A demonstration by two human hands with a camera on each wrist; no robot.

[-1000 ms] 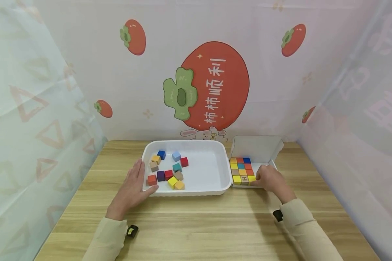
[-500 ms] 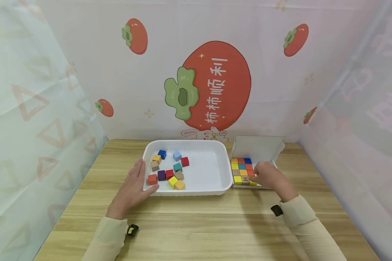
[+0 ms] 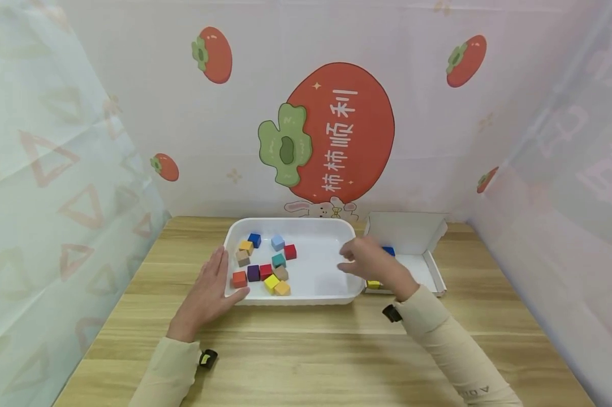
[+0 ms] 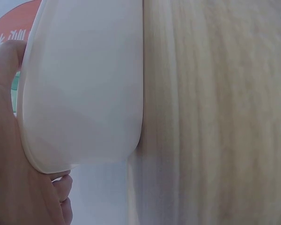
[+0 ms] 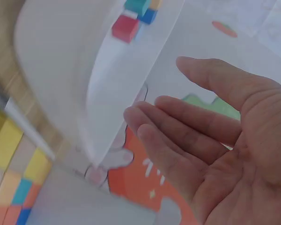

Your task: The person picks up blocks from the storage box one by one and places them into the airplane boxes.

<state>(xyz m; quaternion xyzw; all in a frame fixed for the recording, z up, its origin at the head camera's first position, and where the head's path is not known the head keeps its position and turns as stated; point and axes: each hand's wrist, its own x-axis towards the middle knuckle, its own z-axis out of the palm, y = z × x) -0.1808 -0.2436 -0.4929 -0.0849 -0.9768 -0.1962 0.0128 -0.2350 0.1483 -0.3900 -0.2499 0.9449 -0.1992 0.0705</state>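
1. Roughly centred on the worktop (image 3: 306, 350), pale wood-grain laminate, sits a tray (image 3: 336, 232): white, smooth plastic, rounded corners, raised rim.
2. Loose cubes (image 3: 265, 263) lie in the tray's left half; small, matte, wooden-looking, in blue, light blue, red, teal, purple, yellow, orange and tan. The tray's right half is bare white.
3. Left hand (image 3: 206, 294) rests flat on the worktop against the tray's near-left corner, fingers straight, thumb touching the rim. Grip open, holding nothing. The left wrist view shows the tray's smooth outer wall pressed to the palm.
4. Right hand (image 3: 369, 261) hovers over the tray's right edge, fingers relaxed and slightly bent, pointing left. Grip empty; the right wrist view shows a bare open palm (image 5: 225, 140).
5. Loose cubes lie well left of the right hand, apart from it; the nearest is the red one (image 3: 290, 251).
6. Box (image 3: 428, 265), white cardboard, shallow, lid flap standing up at the back, sits just right of the tray, touching it. The hand hides most of the cubes packed inside it; a blue one (image 3: 388, 250) and a yellow one (image 3: 373, 284) show at its left side.
7. Sleeves are cream knit; a dark band shows at each wrist.
8. Backdrop is a thin printed sheet with red persimmon drawings.
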